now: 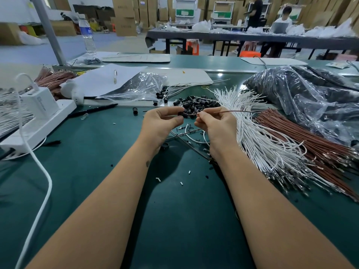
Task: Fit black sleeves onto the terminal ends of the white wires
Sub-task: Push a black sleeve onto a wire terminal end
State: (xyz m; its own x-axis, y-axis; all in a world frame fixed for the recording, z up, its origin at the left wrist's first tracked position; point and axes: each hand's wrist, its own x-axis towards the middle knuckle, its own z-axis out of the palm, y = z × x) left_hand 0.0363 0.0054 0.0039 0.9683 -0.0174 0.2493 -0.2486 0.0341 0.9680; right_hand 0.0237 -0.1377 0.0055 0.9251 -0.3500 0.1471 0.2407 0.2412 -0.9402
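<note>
- My left hand (162,121) pinches one black sleeve (183,114), held just in front of the loose sleeve pile (198,104).
- My right hand (215,123) pinches a thin brown wire (229,112), its tip touching the sleeve mouth; odd, the task says white wires.
- White wire bundle (258,136) fans out right of the sleeve pile; brown bundle (303,136) lies further right.
- Sleeve looks tiny, light and rigid, probably slippery: grip its sides and leave the bore free.
- Wire looks light and floppy, likely to buckle: I'd hold it close behind the tip.
- Bagged black parts (310,94) sit behind the bundles.
</note>
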